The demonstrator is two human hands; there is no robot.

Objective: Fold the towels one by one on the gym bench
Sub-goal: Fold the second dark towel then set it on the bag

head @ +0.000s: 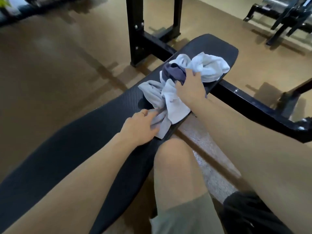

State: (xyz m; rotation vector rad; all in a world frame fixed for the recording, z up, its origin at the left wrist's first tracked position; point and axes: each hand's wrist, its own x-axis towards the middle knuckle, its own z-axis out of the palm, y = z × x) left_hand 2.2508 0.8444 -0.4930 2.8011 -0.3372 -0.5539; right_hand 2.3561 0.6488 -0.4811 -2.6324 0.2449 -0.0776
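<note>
Gym bench pad, black, serving as desk (70, 149): crumpled towels heaped centre-right of frame. Left hand (140, 127), fingers clamped on grey towel (162, 105), likely separating it for folding. Right hand (190, 88), fingers closed on dark towel (173, 73); white towel (211, 66) behind.

Soft cloth towels (175, 102), matt ribbed bench (84, 141)

Both your bare forearms reach forward, your left grip (141, 125) lying palm-down with its fingers curled closed around gathered cloth, and your right grip (190, 88), farther ahead, also palm-down, its fingers and thumb closed on bunched fabric.
</note>
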